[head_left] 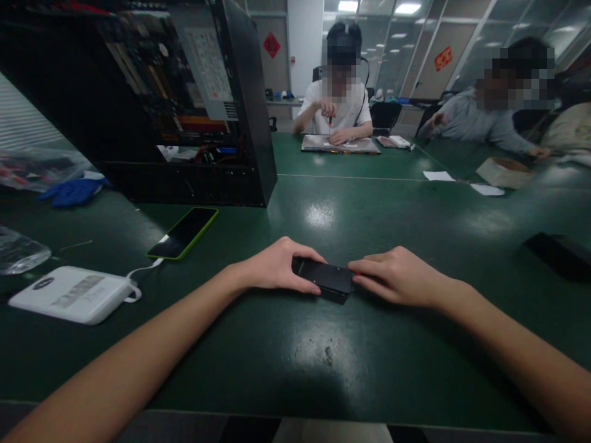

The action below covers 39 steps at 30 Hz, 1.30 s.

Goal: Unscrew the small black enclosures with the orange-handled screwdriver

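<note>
- Your table (258, 369): green, pale line (290, 175) across far side
- Far left: black computer case (184, 178), open side toward you; blue cloth (74, 192), plastic bag (41, 166)
- Near left: white power bank (74, 294) cabled to green-edged phone (184, 235); clear container (21, 251)
- Near centre: black box (325, 277), on or barely above tabletop
- Far centre: flat panel (318, 146)
- Far right: papers (438, 176), open carton (501, 173)
- Right edge: dark object (561, 255)

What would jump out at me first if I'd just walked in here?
Probably the big black computer case at the upper left, standing open on the green table with its insides showing. Next, the small black box near the centre, with the left hand gripping one end and the right hand at the other. At the left, a green-edged phone lies near a white power bank.
</note>
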Each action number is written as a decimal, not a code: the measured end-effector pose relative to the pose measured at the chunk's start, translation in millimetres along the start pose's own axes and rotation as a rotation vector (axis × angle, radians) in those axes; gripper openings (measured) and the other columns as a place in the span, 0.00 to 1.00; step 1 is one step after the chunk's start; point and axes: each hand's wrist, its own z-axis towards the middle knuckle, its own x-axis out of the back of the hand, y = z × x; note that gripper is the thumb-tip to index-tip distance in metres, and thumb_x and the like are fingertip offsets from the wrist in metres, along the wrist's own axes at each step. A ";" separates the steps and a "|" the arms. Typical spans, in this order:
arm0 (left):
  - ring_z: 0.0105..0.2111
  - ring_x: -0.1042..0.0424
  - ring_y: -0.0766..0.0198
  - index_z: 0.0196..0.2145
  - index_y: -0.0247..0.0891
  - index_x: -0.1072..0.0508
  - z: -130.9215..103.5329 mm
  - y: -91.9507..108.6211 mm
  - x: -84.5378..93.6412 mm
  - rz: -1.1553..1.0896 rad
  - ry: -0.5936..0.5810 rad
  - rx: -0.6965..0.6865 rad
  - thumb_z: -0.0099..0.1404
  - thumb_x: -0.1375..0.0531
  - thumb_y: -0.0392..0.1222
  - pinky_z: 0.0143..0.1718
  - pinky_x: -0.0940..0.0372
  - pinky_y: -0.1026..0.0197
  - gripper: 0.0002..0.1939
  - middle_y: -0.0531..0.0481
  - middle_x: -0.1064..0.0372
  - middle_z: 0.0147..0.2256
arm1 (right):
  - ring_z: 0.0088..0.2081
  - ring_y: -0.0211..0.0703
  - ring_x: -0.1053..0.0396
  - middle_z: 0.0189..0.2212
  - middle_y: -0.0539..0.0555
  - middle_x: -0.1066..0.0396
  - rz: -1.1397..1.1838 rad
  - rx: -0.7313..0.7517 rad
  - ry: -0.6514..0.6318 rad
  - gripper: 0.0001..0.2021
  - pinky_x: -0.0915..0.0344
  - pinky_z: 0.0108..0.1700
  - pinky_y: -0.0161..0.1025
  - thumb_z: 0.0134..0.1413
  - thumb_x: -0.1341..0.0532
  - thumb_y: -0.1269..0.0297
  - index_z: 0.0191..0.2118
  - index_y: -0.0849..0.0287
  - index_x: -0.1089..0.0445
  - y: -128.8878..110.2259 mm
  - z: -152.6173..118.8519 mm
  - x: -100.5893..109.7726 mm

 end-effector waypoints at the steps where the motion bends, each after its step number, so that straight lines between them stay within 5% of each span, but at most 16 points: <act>1: 0.40 0.22 0.58 0.54 0.40 0.19 0.1 0.0 -0.7 -0.009 -0.003 0.000 0.60 0.26 0.55 0.42 0.35 0.61 0.28 0.49 0.18 0.43 | 0.35 0.42 0.22 0.41 0.56 0.19 0.009 -0.008 0.012 0.19 0.33 0.36 0.39 0.76 0.49 0.57 0.56 0.59 0.26 -1.0 -1.0 -3.3; 7: 0.40 0.22 0.59 0.54 0.39 0.19 1.0 -0.2 -3.1 -0.048 0.014 -0.015 0.59 0.25 0.52 0.42 0.35 0.62 0.27 0.49 0.18 0.44 | 0.41 0.44 0.20 0.48 0.57 0.19 0.107 -0.061 0.055 0.20 0.27 0.43 0.41 0.76 0.49 0.60 0.63 0.58 0.30 -3.7 -13.2 -12.3; 16: 0.37 0.23 0.61 0.53 0.39 0.19 2.0 -1.7 -8.4 -0.085 0.047 0.016 0.58 0.25 0.52 0.39 0.35 0.63 0.27 0.50 0.18 0.41 | 0.45 0.43 0.20 0.51 0.56 0.20 0.243 -0.052 0.134 0.17 0.27 0.47 0.39 0.75 0.47 0.62 0.60 0.60 0.27 -1.5 -12.8 -20.4; 27: 0.40 0.21 0.59 0.54 0.40 0.19 1.0 0.4 -8.1 -0.094 0.021 0.002 0.59 0.25 0.52 0.41 0.34 0.62 0.28 0.48 0.18 0.44 | 0.40 0.39 0.20 0.45 0.55 0.18 0.215 -0.054 0.145 0.15 0.28 0.41 0.35 0.73 0.44 0.63 0.56 0.61 0.24 16.9 -27.9 2.7; 39: 0.35 0.25 0.61 0.52 0.40 0.19 1.7 4.1 -21.0 -0.102 -0.005 -0.002 0.57 0.25 0.57 0.36 0.37 0.63 0.30 0.49 0.20 0.40 | 0.36 0.39 0.22 0.43 0.56 0.19 0.194 -0.027 0.076 0.16 0.30 0.39 0.37 0.73 0.44 0.62 0.57 0.59 0.24 5.5 -24.8 6.9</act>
